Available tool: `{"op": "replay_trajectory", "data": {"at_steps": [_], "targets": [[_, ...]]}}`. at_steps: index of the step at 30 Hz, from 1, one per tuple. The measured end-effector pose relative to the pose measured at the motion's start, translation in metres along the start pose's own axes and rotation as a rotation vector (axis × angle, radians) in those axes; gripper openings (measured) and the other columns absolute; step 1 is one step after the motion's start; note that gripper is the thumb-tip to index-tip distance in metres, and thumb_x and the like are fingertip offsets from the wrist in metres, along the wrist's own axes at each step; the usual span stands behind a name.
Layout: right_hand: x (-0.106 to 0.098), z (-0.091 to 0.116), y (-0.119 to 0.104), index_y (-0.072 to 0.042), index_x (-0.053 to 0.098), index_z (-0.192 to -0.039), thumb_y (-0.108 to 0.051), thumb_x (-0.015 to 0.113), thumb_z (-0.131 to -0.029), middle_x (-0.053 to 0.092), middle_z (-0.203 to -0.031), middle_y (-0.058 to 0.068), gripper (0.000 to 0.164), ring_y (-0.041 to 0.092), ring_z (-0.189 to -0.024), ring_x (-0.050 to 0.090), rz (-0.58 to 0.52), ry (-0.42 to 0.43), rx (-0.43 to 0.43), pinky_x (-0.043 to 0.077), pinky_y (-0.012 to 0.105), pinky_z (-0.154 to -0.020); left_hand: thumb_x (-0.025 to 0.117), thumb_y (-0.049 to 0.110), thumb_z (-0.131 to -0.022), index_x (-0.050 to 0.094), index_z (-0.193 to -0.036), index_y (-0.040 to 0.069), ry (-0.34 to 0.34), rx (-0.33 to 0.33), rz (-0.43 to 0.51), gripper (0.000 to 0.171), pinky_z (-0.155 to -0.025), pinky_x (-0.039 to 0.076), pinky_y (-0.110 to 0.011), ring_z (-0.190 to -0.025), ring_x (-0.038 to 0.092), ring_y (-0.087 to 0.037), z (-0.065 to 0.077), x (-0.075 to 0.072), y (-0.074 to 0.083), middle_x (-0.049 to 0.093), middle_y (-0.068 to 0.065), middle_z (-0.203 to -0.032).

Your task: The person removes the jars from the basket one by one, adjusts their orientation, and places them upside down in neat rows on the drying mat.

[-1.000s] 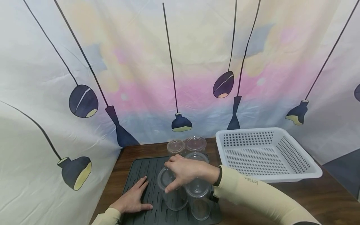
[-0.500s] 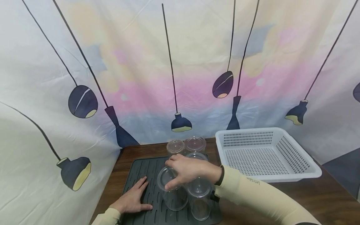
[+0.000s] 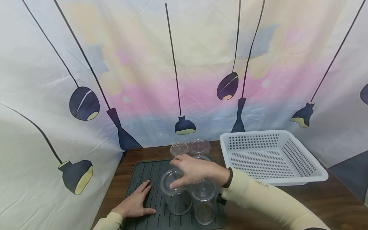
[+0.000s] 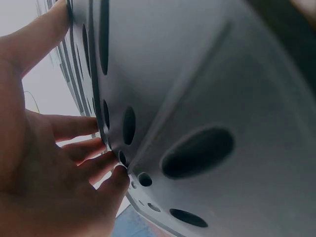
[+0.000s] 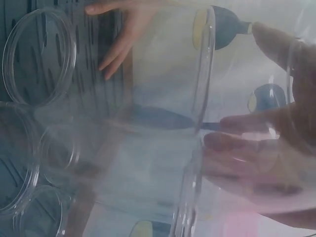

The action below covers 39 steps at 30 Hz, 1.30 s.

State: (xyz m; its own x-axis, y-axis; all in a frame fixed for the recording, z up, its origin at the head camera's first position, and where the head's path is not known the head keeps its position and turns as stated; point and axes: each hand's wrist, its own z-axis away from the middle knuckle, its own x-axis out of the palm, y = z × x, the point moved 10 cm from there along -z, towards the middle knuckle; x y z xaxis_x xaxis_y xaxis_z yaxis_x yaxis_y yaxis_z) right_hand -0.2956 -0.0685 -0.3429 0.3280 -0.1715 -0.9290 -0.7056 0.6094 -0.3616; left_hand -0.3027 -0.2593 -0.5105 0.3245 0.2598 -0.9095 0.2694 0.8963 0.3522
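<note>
My left hand [image 3: 135, 203] rests with spread fingers on a dark grey ridged drying mat [image 3: 156, 174]. In the left wrist view its fingertips [image 4: 116, 180] are against the mat's edge. Two tall clear cylindrical jars stand upright near the front of the mat: a left jar [image 3: 179, 204] and a right jar [image 3: 204, 214]. Over them is my right hand [image 3: 196, 169], fingers extended and thumb at the left jar's round top. In the right wrist view, its fingers [image 5: 247, 153] show through clear plastic. It partly covers another jar [image 3: 202, 157] behind.
Two more clear containers, a smaller one [image 3: 179, 149] and a wider one [image 3: 199, 146], stand at the back of the wooden table [image 3: 244, 204]. A white perforated basket [image 3: 313, 159] sits at the back right. A lamp-patterned curtain [image 3: 149, 80] hangs right behind the table.
My right hand has shifted slightly right and away from me over the jar tops, exposing more of the left jar's top. The left hand and the jars stay in place.
</note>
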Motion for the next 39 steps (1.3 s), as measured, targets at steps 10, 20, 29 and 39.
{"op": "replay_trajectory", "data": {"at_steps": [10, 20, 29, 39], "targets": [[-0.02, 0.008, 0.001, -0.017, 0.041, -0.148, -0.059, 0.059, -0.09, 0.038, -0.152, 0.006, 0.073, 0.022, -0.14, 0.039, -0.043, 0.104, -0.028, 0.043, 0.041, -0.107, 0.074, 0.066, -0.071, 0.041, -0.145, -0.003, 0.0, 0.002, 0.006, 0.106, -0.106, 0.035, -0.062, -0.143, 0.027, -0.044, 0.0, -0.002, -0.003, 0.025, -0.021, -0.157], [-0.036, 0.021, 0.005, -0.017, 0.046, -0.145, -0.055, 0.061, -0.091, 0.043, -0.149, 0.002, 0.068, 0.02, -0.14, 0.039, -0.08, 0.166, -0.027, 0.039, 0.042, -0.11, 0.073, 0.067, -0.073, 0.04, -0.146, -0.003, 0.002, 0.016, 0.001, 0.106, -0.107, 0.033, -0.062, -0.145, 0.024, -0.043, 0.005, -0.004, -0.002, 0.024, -0.021, -0.158], [-0.051, 0.03, 0.016, -0.012, 0.048, -0.143, -0.054, 0.062, -0.091, 0.047, -0.145, 0.005, 0.068, 0.024, -0.138, 0.041, -0.043, 0.255, -0.03, 0.038, 0.044, -0.111, 0.067, 0.066, -0.08, 0.036, -0.147, -0.006, 0.057, 0.063, -0.001, 0.103, -0.108, 0.033, -0.061, -0.145, 0.022, -0.044, 0.009, -0.027, 0.007, 0.022, -0.023, -0.158], [-0.067, 0.04, 0.032, -0.014, 0.055, -0.137, -0.05, 0.067, -0.088, 0.05, -0.139, 0.002, 0.062, 0.021, -0.131, 0.045, 0.003, 0.365, -0.059, 0.042, 0.044, -0.106, 0.056, 0.059, -0.092, 0.029, -0.152, 0.0, 0.208, 0.13, -0.027, 0.088, -0.109, 0.03, -0.062, -0.147, 0.017, -0.041, 0.011, -0.093, 0.024, 0.016, -0.018, -0.162]]}}
